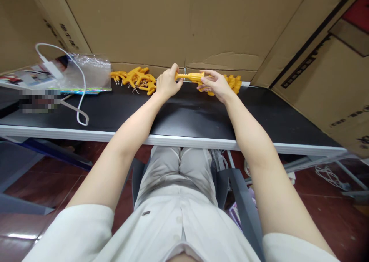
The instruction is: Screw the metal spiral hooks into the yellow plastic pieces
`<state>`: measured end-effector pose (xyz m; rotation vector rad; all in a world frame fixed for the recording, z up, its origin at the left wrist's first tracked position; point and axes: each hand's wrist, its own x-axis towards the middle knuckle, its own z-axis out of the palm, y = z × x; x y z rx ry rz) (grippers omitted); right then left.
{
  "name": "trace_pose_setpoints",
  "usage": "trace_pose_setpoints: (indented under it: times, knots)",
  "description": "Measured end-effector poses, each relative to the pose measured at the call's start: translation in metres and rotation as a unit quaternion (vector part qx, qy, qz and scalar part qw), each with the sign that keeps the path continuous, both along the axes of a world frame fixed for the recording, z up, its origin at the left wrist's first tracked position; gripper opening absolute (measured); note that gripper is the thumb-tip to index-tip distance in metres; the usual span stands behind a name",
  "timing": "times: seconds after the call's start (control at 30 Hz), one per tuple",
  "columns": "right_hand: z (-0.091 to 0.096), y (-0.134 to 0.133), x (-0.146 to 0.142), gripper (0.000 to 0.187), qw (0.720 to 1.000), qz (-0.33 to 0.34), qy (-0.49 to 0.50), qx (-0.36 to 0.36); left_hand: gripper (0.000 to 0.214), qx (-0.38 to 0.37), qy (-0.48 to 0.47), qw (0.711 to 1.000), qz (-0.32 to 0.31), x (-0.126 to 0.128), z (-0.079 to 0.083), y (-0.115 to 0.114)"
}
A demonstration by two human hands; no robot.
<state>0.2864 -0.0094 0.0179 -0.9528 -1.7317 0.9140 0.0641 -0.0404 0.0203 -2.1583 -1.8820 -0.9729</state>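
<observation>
At the frame's upper center, I watch the left hand (166, 83) grip a yellow piece (196, 77) by its slim end, the right hand (218, 87) its broad end; keeping both aligned seems wisest.

Black tabletop (196, 118), silver edge (196, 140): orange branched pieces (137, 77), orange stack (235, 83) at right, plastic packaging (96, 73), white cable (84, 100).

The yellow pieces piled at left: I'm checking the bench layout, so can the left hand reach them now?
Probably yes: the left hand is right beside the yellow pieces, nothing visible between, though it may need to release the long yellow part.
</observation>
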Motion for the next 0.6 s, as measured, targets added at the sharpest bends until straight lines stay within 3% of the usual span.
trace_pose_setpoints:
  times: [0.37,0.6]
  knots:
    - [0.003,-0.009,-0.009,0.066,0.998,-0.043,-0.002,-0.036,0.047,-0.007,0.011,1.0,-0.008,0.002,-0.001,-0.002]
    - [-0.003,0.005,-0.007,0.079,0.997,-0.065,-0.001,-0.045,0.047,-0.011,0.011,1.0,-0.005,0.002,-0.002,0.0]
